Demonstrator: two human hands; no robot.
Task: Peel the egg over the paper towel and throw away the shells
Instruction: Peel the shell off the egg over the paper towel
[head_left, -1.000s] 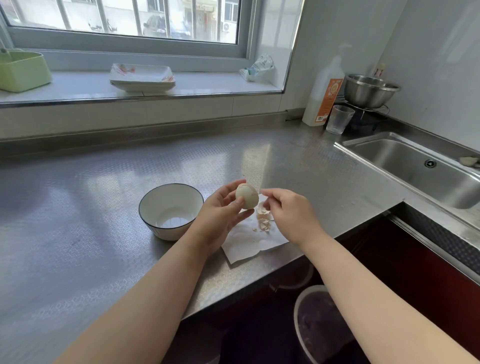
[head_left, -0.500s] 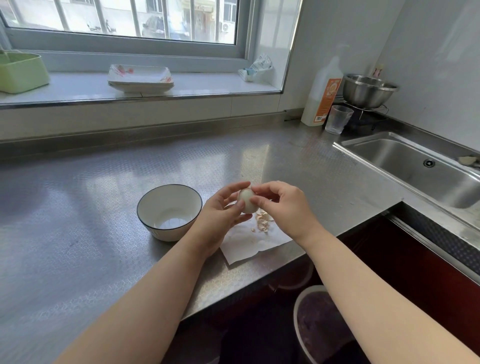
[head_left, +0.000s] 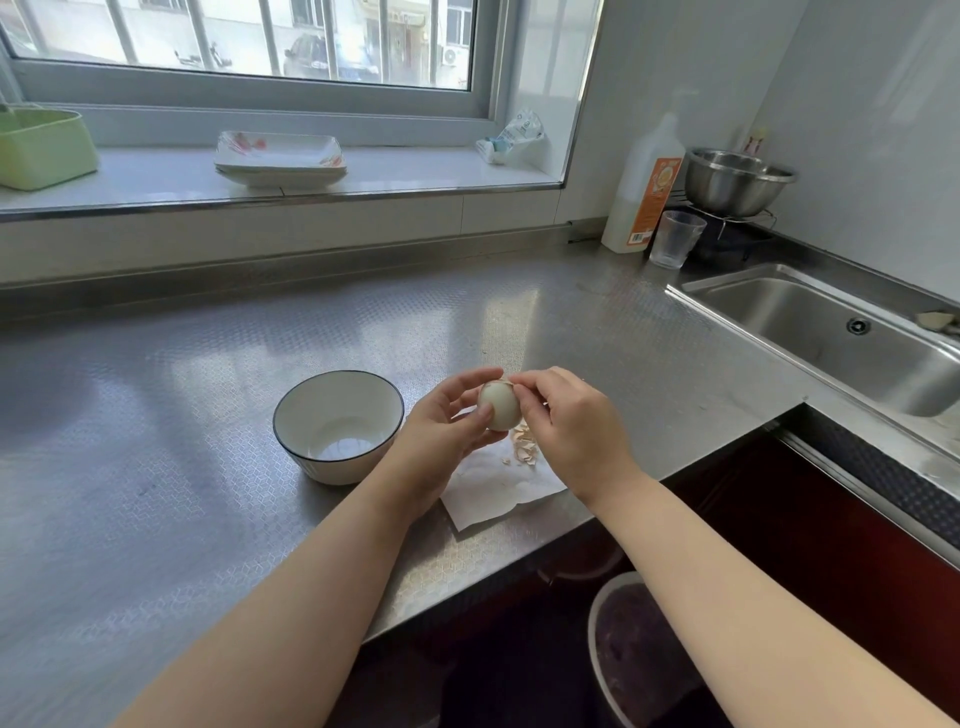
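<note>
Bowl (head_left: 338, 426) left of centre on steel desk (head_left: 156, 415). Left hand (head_left: 441, 436) grip clamped on mostly peeled egg (head_left: 498, 410), mid-frame. Right hand (head_left: 574, 431) grip pinching shell at its top, above paper towel (head_left: 498, 493) with shell bits (head_left: 524, 447).

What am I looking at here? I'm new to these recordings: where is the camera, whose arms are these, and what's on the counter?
There is no machine. A person wears a wide-angle camera on the head, looking down at their own bare hands. The left hand holds a mostly peeled egg; the right hand picks at shell left on its top. Below them a paper towel lies on the steel counter, with shell pieces on it. A white bowl stands beside it. A sink is at the right, a bin on the floor.
</note>
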